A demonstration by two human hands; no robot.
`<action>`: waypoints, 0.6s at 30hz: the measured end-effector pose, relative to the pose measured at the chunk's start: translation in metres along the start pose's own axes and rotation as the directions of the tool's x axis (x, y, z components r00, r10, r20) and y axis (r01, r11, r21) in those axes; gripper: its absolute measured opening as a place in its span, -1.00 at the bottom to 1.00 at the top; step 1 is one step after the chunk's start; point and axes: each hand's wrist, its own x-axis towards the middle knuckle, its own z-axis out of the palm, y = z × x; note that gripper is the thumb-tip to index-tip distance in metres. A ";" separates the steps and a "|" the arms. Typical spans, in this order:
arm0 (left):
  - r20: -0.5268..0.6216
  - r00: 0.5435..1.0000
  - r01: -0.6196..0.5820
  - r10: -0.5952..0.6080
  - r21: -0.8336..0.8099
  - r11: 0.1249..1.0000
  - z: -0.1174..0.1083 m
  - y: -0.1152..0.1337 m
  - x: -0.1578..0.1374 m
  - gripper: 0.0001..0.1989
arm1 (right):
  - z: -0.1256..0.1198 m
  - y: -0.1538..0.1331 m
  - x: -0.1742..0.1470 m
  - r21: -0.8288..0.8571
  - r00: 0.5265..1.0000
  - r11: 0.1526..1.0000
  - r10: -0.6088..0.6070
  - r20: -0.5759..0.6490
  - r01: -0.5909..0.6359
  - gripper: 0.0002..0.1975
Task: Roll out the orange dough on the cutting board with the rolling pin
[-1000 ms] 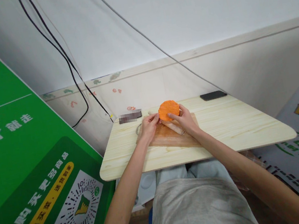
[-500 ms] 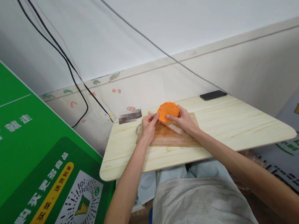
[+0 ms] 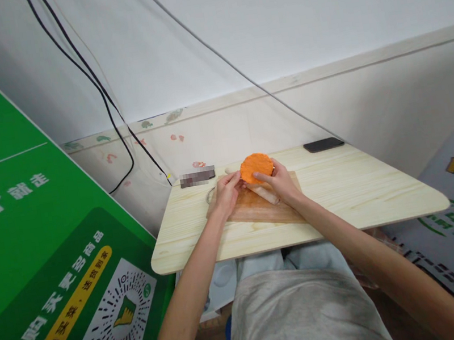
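Observation:
A flat orange disc of dough or clay [image 3: 256,166], with a slightly scalloped edge, is held up over the wooden cutting board [image 3: 256,217]. My right hand [image 3: 281,183] grips its right side, thumb across the front and the fingers mostly behind. At the lower left edge, my left hand [image 3: 229,191] pinches the rim between thumb and fingertips. Under the disc a wooden rolling pin [image 3: 266,193] lies slantwise on the board, its middle hidden by the disc and hands. Part of a thin metal loop [image 3: 209,196] shows beside my left hand.
The board rests on a pale wood-grain table [image 3: 359,189] against the wall. A black phone [image 3: 323,145] lies at the back right, and a dark, partly blurred object [image 3: 197,177] at the back left. A green printed panel [image 3: 45,221] stands close on the left.
The orange disc has shifted very slightly up and right, with both hands keeping their hold on it. Everything else stays put.

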 end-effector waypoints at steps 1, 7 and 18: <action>0.009 1.000 0.009 -0.009 -0.001 1.000 0.000 0.000 0.000 -0.67 | 0.000 0.000 0.000 0.001 1.000 1.000 0.000 -0.007 0.000 -0.49; 0.032 0.997 -0.066 0.064 0.062 0.996 -0.004 -0.007 0.004 -0.62 | -0.002 0.003 0.001 -0.012 1.000 1.000 -0.004 -0.022 0.004 -0.51; -0.006 0.991 -0.134 0.137 0.167 0.977 -0.010 -0.012 0.007 -0.60 | 0.001 -0.001 -0.002 0.021 0.999 0.999 0.036 0.022 -0.037 -0.47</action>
